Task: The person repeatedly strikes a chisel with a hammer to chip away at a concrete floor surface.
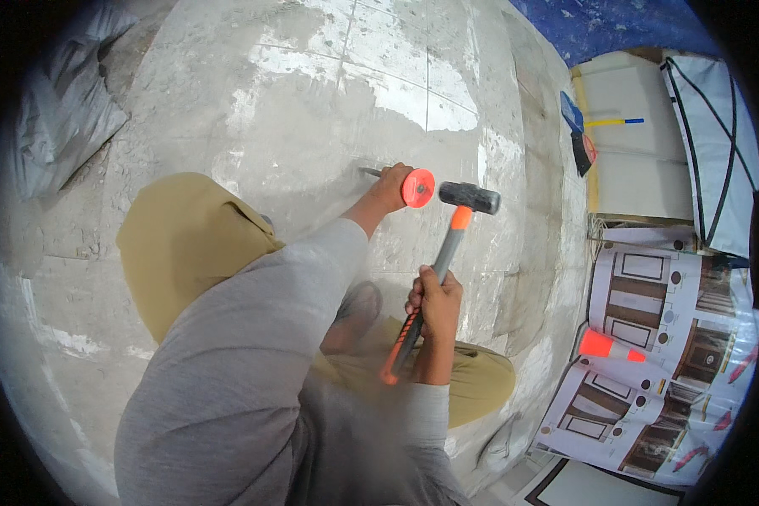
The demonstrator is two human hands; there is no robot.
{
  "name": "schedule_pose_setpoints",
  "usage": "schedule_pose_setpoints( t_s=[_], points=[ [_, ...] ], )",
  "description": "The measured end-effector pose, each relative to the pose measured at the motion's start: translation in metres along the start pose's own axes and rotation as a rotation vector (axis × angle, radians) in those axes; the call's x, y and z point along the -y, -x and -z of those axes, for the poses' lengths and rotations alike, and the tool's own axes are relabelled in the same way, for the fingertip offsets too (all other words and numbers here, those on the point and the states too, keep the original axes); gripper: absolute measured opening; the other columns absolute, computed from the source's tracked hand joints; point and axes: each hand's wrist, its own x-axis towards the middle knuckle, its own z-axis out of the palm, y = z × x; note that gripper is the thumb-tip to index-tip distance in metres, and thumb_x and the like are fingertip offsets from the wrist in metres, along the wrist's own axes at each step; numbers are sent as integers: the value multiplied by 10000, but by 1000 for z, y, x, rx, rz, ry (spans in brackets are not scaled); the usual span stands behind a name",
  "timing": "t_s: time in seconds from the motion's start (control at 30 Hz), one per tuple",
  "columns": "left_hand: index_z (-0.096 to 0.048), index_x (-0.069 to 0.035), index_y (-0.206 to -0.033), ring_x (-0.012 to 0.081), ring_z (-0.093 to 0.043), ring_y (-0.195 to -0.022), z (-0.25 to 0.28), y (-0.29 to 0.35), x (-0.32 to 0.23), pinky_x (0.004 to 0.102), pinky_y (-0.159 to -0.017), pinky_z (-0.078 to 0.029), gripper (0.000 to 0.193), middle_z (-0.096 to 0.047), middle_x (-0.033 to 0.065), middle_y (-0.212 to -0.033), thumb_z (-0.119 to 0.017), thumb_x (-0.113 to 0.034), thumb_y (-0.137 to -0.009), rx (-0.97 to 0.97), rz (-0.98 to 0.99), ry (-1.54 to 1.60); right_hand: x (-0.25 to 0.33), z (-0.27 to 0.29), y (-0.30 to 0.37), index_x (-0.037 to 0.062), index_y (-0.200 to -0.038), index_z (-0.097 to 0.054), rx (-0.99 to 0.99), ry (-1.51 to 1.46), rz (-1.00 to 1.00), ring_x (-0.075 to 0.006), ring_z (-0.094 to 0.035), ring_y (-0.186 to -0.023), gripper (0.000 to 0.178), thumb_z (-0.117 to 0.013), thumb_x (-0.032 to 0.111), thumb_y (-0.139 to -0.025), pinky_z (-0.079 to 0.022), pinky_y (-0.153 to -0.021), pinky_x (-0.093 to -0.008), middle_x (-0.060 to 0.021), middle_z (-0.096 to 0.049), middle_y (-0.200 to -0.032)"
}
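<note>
While the left hand is clenched around a chisel with an orange guard, its tip on the concrete floor, the right hand is fisted on a hammer, whose head sits just right of the guard.

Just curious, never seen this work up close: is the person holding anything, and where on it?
The left hand grips a chisel just behind its orange guard disc. The right hand holds a hammer around the middle of its handle.
</note>
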Motion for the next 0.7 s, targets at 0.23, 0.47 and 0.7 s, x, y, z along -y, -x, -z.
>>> schedule_pose_setpoints(
  t_s=[0.23, 0.47, 0.7],
  points=[
    [-624, -109, -952, 262, -566, -996, 2, 1, 6, 447, -886, -440, 217, -636, 64, -983, -656, -229, -774, -24, -56, -54, 44, 17, 22, 20, -825, -490, -40, -64, 216, -119, -457, -411, 176, -572, 151, -908, -389, -368, -273, -45, -492, -596],
    [-629, -77, -943, 318, -594, -952, 22, 4, 8, 409, -822, -495, 250, -629, 140, -971, -704, -220, -752, -114, -15, 57, 121, 25, 52, 21, -835, -494, -119, -30, 687, -102, -436, -403, 161, -537, 138, -937, -378, -366, -251, -31, -471, -565],
    [-646, -83, -966, 315, -617, -970, 32, 7, 2, 392, -861, -517, 256, -658, 130, -985, -666, -252, -775, -128, 22, 170, 150, -1, 32, 14, -837, -505, -296, -113, 1019, -112, -434, -419, 116, -488, 81, -930, -385, -378, -249, -38, -472, -568]
  ],
)
